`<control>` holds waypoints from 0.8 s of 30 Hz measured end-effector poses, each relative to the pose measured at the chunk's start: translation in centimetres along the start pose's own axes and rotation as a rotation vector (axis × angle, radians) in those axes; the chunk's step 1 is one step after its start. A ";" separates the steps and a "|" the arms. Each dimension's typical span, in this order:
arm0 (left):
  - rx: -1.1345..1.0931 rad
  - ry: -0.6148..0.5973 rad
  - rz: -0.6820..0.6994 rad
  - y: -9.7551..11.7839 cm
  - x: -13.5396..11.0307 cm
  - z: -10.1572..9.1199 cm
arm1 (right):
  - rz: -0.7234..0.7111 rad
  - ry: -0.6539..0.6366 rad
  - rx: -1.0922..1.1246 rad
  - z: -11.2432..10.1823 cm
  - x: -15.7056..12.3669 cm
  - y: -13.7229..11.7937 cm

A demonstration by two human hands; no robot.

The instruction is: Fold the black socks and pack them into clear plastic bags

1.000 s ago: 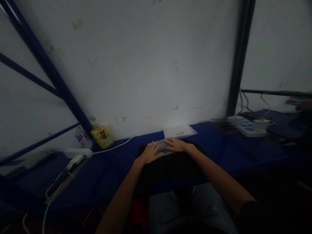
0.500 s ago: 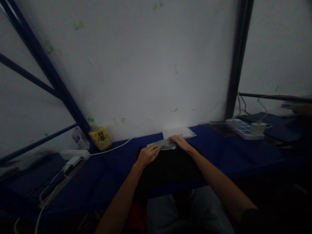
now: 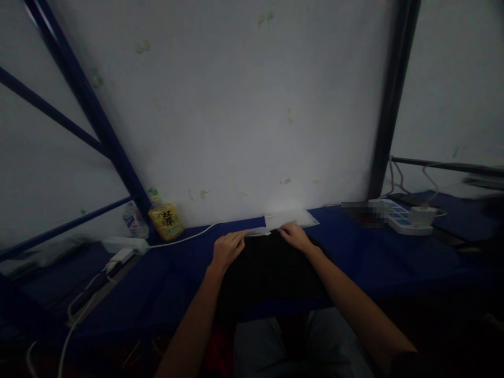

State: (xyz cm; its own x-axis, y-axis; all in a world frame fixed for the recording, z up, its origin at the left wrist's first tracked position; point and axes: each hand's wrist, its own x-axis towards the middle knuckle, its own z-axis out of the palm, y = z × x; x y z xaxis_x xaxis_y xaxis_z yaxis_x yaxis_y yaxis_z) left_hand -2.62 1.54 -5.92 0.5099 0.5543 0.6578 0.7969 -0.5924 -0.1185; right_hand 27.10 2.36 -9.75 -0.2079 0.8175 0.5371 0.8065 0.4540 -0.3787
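Note:
A folded black cloth (image 3: 271,273) lies on the blue tabletop in front of me. My left hand (image 3: 228,249) is closed on the near end of a thin, whitish plastic packet (image 3: 258,231), which extends rightward over the cloth's far edge. At that same edge, past the packet's right end, my right hand (image 3: 295,238) has its fingers bent and drawn together. What sits under those fingertips is too dark to make out. Another whitish flat packet (image 3: 291,218) lies behind the right hand, close to the wall.
On the left stand a yellow drink bottle (image 3: 166,221) and a clear bottle (image 3: 136,223), beside a white power strip (image 3: 126,244) with cables. Another power strip (image 3: 399,216) lies at right. Blue frame posts (image 3: 90,115) rise against the wall.
The packet has shifted left with my left hand and appears more edge-on. My right hand has come off it and sits lower at the black cloth's edge. The view has shifted slightly.

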 end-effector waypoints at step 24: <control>0.037 -0.425 -0.163 -3.0 5.7 5.6 | -0.047 -0.119 -0.006 -0.3 -0.2 -0.4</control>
State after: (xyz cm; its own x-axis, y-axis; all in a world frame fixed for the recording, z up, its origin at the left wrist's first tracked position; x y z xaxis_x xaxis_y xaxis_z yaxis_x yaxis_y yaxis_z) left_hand -0.28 9.73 -5.96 0.4580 0.8343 0.3070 0.8851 -0.4599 -0.0705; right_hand 26.99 1.86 -9.48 -0.3096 0.8315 0.4613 0.7976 0.4912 -0.3502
